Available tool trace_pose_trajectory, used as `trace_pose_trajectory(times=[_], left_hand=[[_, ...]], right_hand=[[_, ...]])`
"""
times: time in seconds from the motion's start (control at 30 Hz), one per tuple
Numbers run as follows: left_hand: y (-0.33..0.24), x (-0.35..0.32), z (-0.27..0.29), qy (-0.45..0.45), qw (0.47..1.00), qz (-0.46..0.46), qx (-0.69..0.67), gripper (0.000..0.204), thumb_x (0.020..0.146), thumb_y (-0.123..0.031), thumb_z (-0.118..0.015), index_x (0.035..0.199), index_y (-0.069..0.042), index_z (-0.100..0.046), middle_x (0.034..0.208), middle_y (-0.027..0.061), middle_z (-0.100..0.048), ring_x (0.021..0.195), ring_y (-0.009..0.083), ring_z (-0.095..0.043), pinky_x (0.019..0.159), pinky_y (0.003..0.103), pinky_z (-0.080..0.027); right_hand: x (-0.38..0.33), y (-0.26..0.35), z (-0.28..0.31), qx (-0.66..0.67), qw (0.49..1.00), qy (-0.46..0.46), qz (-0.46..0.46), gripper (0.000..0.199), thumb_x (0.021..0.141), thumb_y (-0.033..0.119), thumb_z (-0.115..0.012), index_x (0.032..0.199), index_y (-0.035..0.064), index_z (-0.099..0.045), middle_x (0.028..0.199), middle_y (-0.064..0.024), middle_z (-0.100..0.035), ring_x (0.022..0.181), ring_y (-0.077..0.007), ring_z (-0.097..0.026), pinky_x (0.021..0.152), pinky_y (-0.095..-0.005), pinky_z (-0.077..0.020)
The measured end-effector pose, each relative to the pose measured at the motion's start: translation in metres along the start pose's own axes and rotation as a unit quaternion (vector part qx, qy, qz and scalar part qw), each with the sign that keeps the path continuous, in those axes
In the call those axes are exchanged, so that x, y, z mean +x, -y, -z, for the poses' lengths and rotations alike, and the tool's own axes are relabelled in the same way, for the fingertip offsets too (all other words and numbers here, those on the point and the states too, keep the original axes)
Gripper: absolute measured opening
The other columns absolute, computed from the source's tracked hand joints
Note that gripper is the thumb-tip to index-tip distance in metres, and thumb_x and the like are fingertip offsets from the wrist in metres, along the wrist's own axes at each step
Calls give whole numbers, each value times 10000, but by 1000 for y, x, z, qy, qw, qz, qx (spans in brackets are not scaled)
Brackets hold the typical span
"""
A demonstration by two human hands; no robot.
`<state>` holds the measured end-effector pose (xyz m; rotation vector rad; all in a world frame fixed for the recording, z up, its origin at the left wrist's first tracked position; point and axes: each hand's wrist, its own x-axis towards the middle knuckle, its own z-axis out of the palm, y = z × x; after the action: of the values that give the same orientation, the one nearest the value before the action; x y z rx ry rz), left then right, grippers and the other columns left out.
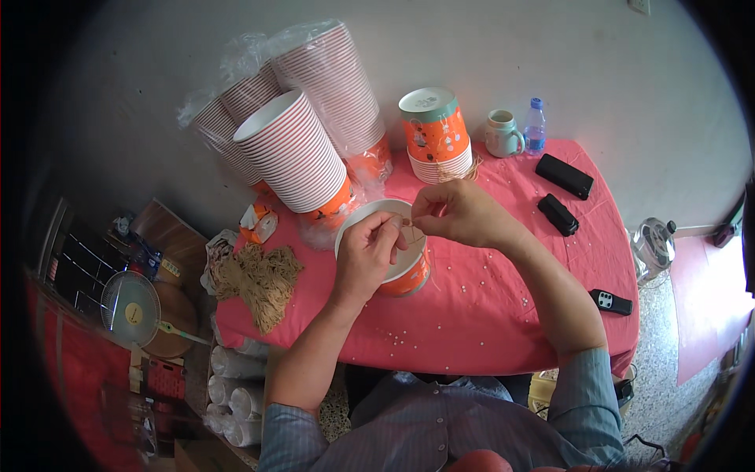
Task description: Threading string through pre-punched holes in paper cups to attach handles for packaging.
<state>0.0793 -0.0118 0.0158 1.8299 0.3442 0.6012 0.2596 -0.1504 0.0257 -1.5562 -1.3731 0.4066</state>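
Note:
My left hand (pixel 368 250) and my right hand (pixel 464 212) meet above an orange-and-white paper bucket (pixel 412 281) standing upright on the table. Each hand has its fingertips pinched on a thin tan cord (pixel 414 235), which shows only as a fine line between them. My left wrist hides part of the bucket's rim and side. To the left lies a loose bundle of tan cords (pixel 263 283). Behind my right hand, an upside-down orange bucket (pixel 435 134) rests on a stack of white rims, with some tan strands beside it.
Tall stacks of nested paper buckets (pixel 292 149), partly in clear plastic, stand at the back left. A mug (pixel 501 135), a water bottle (pixel 535 128), two black cases (pixel 564 175) and a black remote-like device (pixel 611 302) sit rightward. Small white beads (pixel 397 337) dot the pink tablecloth (pixel 472 315).

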Motion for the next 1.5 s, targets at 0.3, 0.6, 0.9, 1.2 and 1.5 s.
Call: trace_pose_trajectory(times=[0.3,0.6,0.9,1.2,1.5], left_hand=[[0,-1,-1,-11,996,-38,75,249,1129,-185,-600,1043,-2,-746,760,-15,-670,622,40,-536,572,253,-428],[0,5,-6,-45,998,-28,38,210,1118,-145,-621,1048,8,-746,808,-9,-697,629,31,-524,571,230,-404],[6,9,-3,-64,998,27,-2,127,1042,-95,-663,960,-9,-708,763,8,-676,581,39,-532,527,228,-391],[5,12,4,-13,999,36,23,149,1031,-91,-618,936,-17,-706,730,-5,-626,573,41,-517,518,230,-378],[6,8,14,70,996,45,-25,140,1048,-85,-615,965,-63,-725,763,-24,-625,598,37,-510,527,225,-376]], right_hand=[[0,-1,-8,-18,1000,-18,-3,118,907,63,-760,1001,-7,-766,885,-70,-787,850,-141,-753,808,-333,-612],[0,-3,-11,-53,994,-54,75,127,871,121,-761,950,22,-766,859,-132,-786,794,-272,-783,747,-400,-614],[-3,6,-11,-159,978,-68,115,114,879,104,-771,971,36,-775,896,-98,-789,865,-251,-786,791,-394,-622],[-2,0,-13,-208,959,-88,170,112,860,109,-766,962,63,-761,925,-76,-771,886,-292,-764,777,-436,-609],[-1,-1,-13,-206,961,-54,175,116,879,105,-766,987,61,-761,924,-79,-766,894,-302,-760,789,-441,-608]])
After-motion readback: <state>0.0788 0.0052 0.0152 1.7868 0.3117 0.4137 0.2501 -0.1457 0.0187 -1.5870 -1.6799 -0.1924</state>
